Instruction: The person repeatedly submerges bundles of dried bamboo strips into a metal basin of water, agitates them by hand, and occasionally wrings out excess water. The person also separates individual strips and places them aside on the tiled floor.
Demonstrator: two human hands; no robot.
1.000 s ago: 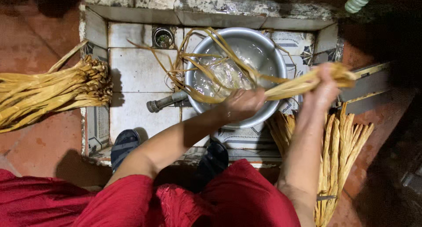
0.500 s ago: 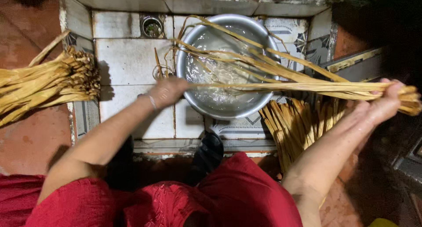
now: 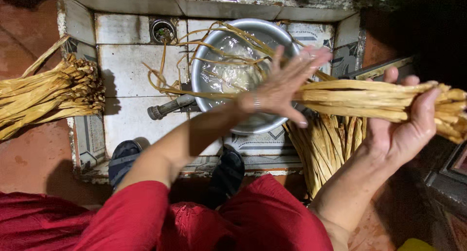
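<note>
One metal basin [image 3: 216,93]: water, soaking strips [image 3: 228,56] | right hand [image 3: 404,129]: strip bundle [image 3: 369,99]

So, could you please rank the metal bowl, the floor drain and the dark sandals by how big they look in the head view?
1. Metal bowl, clearly largest.
2. Dark sandals, each far smaller than the bowl and partly hidden by the arm and red clothing.
3. Floor drain, smallest.

Below you, the tiled wash floor [image 3: 126,71] carries a metal basin [image 3: 204,80]; a bundle of straw-coloured strips [image 3: 48,95] lies left, another pile [image 3: 326,149] right.
</note>
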